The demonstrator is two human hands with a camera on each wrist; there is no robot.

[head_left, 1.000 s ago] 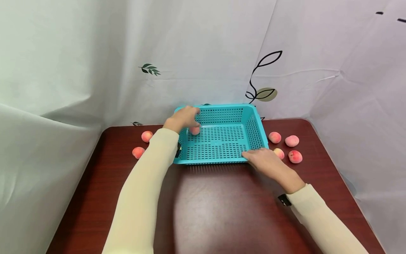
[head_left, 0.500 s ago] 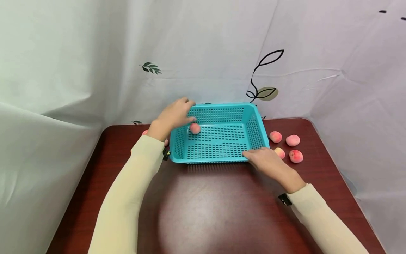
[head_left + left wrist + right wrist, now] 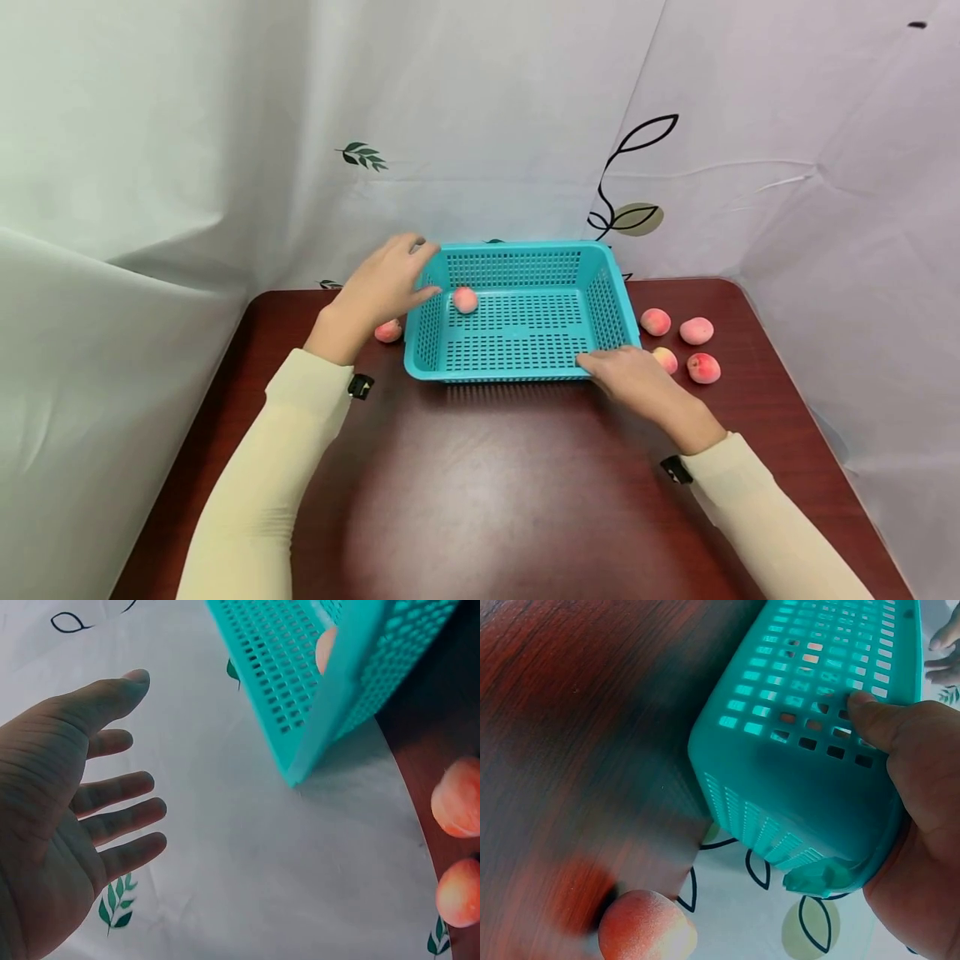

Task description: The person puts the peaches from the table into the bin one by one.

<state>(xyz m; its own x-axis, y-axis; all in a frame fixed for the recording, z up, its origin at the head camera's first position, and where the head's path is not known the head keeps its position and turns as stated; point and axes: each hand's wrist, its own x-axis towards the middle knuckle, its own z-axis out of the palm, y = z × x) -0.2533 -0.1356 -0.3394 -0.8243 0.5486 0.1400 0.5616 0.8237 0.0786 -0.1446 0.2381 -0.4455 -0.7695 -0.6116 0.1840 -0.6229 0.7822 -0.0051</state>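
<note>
A turquoise perforated plastic basket (image 3: 517, 367) stands at the back of the table, with one peach (image 3: 465, 300) lying in its back left part. My left hand (image 3: 378, 287) hovers just outside the basket's left end, fingers spread and nothing in them; the left wrist view shows its bare palm (image 3: 52, 802). Under that hand, a peach (image 3: 387, 331) sits on the table beside the basket. At the near right corner my right hand (image 3: 633, 379) grips the basket rim, its thumb (image 3: 874, 716) pressed on the outer wall and its other fingers hidden.
Several peaches rest right of the basket, among them a pink one (image 3: 697, 331), a redder one (image 3: 703, 368) and a yellowish one (image 3: 665, 360) partly behind my right hand. The left wrist view shows two peaches (image 3: 459, 799). A white curtain (image 3: 480, 125) hangs behind the dark red-brown table (image 3: 465, 500).
My left hand has withdrawn leftward from over the peach in the basket to outside the left end, uncovering that peach. My right hand keeps its grip on the near right corner.
</note>
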